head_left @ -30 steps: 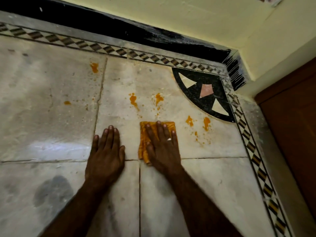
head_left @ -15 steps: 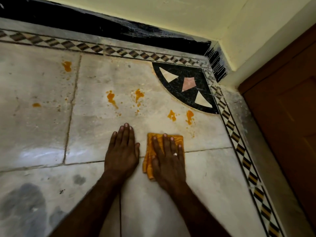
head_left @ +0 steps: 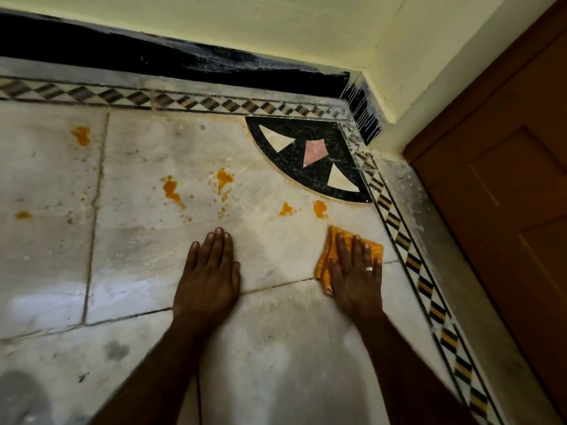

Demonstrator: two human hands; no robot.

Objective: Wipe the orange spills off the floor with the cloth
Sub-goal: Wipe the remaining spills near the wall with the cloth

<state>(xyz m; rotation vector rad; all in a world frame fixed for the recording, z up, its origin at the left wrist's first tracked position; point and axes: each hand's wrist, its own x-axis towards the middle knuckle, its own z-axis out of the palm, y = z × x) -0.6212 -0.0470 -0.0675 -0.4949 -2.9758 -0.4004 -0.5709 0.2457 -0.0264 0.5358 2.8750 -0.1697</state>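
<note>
Your right hand slid the orange cloth right, flat atop it, below two untouched orange spills; left hand spread flat on marble floor. Wipe upward next.

You are sliding your right hand and the orange cloth under it away from your left hand, toward the patterned border along the floor's right edge. The two hands, side by side a moment ago, are now well apart. The cloth is now lying just below the two spills nearest the black corner inlay.
</note>
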